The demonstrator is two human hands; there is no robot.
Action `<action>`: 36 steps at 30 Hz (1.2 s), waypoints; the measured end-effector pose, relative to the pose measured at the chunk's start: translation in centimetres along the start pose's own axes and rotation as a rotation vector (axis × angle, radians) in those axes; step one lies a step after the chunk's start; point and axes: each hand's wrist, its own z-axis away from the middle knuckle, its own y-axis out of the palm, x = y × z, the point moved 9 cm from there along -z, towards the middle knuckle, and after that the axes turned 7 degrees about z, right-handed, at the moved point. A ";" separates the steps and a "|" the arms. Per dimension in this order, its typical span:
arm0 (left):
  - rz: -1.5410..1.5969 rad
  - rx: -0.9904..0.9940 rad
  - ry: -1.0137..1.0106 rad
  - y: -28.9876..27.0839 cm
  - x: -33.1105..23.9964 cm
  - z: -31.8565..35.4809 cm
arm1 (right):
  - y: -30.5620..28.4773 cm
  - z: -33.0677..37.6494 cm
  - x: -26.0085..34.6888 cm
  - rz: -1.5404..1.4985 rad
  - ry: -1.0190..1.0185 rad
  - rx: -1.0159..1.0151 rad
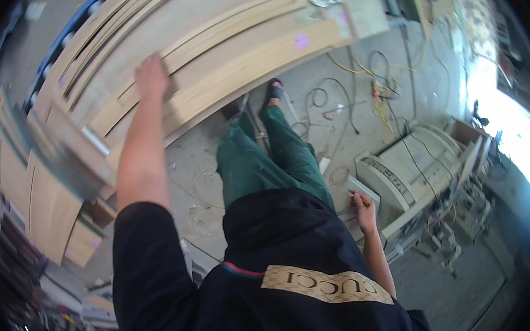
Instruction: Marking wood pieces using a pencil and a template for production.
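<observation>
The left hand is lying across the frame, which is resting lengthwise on the table; blur is hiding how its fingers are bearing on the wood, so I cannot tell whether they are grasping it or only pressing. The left forearm is covering part of the frame and part of the near board. The right hand is hanging low beside the body, fingers clenched around a slim thing that they are mostly hiding; its kind is too small to make out. The left foot is partly disappearing under the table's near edge, while the right shoe is showing just beside that edge. Glare is washing out the far right, and the dark lens rim is cutting off the panels at left. The near board is running along the table's near edge. Floor is showing between the table and the legs; to the right, cables are looping across it, and the machine is bounding the room beside the right hand.
</observation>
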 end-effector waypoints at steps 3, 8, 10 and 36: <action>-0.031 0.046 -0.084 0.4 -2.1 0.3 | -0.1 0.3 -0.2 0.046 -0.015 0.014; 0.016 -0.024 -0.150 -0.9 -3.0 0.5 | 0.8 0.0 1.1 0.105 -0.039 0.099; 0.045 -0.096 -0.152 -2.3 -2.8 1.1 | 0.5 -0.4 1.1 0.144 -0.009 0.107; 0.265 -0.103 -0.065 -3.1 -2.0 -0.6 | 0.6 -2.9 2.0 0.025 -0.070 0.061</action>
